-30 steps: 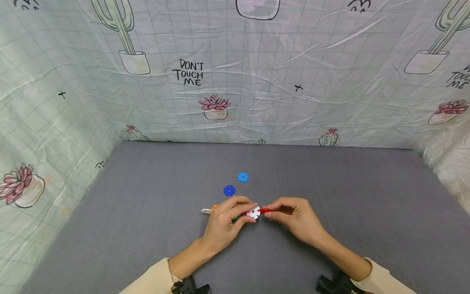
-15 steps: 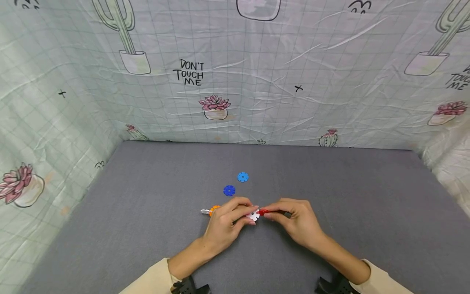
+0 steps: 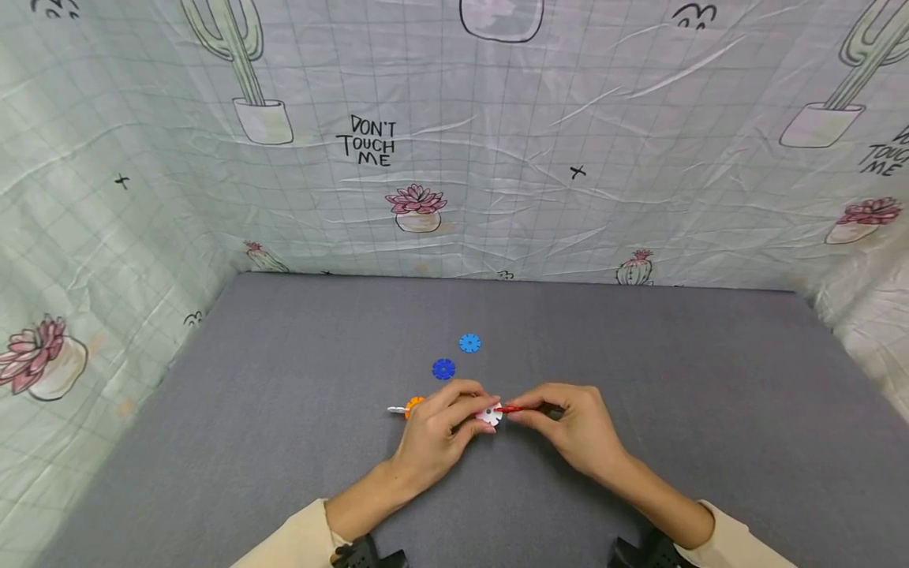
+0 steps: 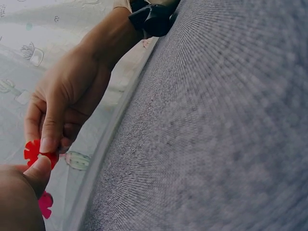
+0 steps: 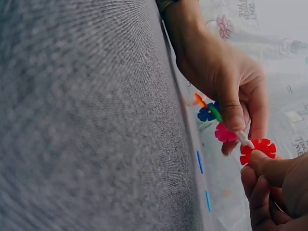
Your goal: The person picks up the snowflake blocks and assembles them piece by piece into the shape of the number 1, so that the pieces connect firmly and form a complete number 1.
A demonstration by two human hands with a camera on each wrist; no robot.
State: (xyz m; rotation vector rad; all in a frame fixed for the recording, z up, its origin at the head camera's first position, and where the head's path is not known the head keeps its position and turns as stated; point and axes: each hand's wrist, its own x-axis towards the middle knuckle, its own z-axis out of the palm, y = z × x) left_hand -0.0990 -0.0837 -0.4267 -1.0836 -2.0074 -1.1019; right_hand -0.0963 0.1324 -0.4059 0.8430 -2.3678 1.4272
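Observation:
A chain of notched plastic discs runs under and past my left hand (image 3: 442, 418). Its thumb and fingers pinch a white disc (image 3: 489, 416) at the chain's right end. Beyond that hand, an orange disc (image 3: 414, 405) and another white disc (image 3: 396, 409), seen edge-on, stick out to the left. In the right wrist view, a pink disc (image 5: 225, 133), a green one (image 5: 215, 114) and a blue one (image 5: 205, 114) appear along the chain. My right hand (image 3: 571, 422) pinches a red disc (image 5: 260, 148), whose edge meets the white disc; how deep it sits cannot be seen.
Two loose discs lie flat behind the hands, a dark blue one (image 3: 443, 369) and a light blue one (image 3: 470, 343). Grey cloth covers the table (image 3: 341, 331). A printed curtain (image 3: 497, 134) hangs along its back and sides.
The red disc has tilted in my right fingers, showing a broader face half a second ago and a thin edge now. More of the orange disc shows than a second ago.

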